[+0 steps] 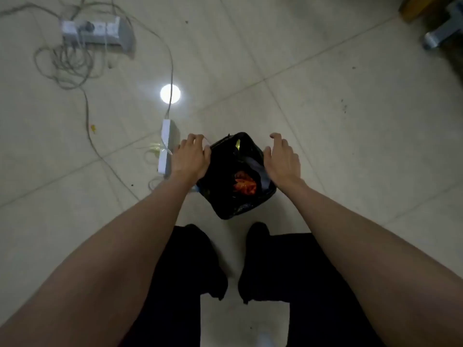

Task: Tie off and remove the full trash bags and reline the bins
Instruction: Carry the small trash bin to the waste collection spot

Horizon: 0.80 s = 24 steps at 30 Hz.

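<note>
Dim, soft-focus wide-angle view, lamp glare (170, 93) on floor tiles (300, 108)

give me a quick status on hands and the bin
Left hand on rim of black-lined trash bin, right hand open at opposite rim. Bag untied, orange wrapper inside. White power strip beside left hand.

Pale tiled floor (300, 58) reflecting a ceiling light (170, 93), power strips (96, 31) and tangled cables (62, 66).

One bin (236, 176), two hands (191, 157) (283, 159), two power strips (96, 31) (168, 146), two shoes (200, 259) (255, 259).
</note>
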Each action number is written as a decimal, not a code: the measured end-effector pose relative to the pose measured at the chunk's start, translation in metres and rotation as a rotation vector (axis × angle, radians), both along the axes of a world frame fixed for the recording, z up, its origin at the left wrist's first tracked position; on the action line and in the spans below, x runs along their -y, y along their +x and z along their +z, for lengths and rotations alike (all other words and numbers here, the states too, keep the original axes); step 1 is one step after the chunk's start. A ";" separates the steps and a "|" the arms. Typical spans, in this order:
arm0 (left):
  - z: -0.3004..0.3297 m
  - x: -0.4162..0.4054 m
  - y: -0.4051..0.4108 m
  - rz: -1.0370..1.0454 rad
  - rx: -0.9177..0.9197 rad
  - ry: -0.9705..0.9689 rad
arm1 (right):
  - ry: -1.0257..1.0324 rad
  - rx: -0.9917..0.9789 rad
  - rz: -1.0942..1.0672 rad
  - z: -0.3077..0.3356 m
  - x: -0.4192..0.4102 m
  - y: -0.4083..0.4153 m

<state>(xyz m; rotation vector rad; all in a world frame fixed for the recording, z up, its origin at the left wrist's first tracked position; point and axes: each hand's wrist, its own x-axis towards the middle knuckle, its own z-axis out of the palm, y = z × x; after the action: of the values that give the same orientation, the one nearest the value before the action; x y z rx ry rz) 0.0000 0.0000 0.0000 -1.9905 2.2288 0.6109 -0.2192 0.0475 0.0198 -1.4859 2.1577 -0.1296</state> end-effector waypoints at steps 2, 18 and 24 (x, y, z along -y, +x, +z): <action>-0.022 -0.005 0.000 0.025 -0.006 0.019 | 0.022 0.000 -0.015 -0.024 -0.007 0.000; -0.068 0.023 -0.008 0.116 -0.334 -0.152 | -0.090 0.081 -0.062 -0.089 -0.046 0.017; -0.067 -0.057 -0.003 0.359 -0.469 -0.082 | -0.060 0.144 -0.105 -0.077 -0.040 0.024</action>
<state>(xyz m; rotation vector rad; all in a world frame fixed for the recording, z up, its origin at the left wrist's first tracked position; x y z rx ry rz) -0.0031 0.0574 -0.0673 -2.5338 2.1529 1.1473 -0.1950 0.0880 -0.0570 -1.3515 2.1320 -0.3302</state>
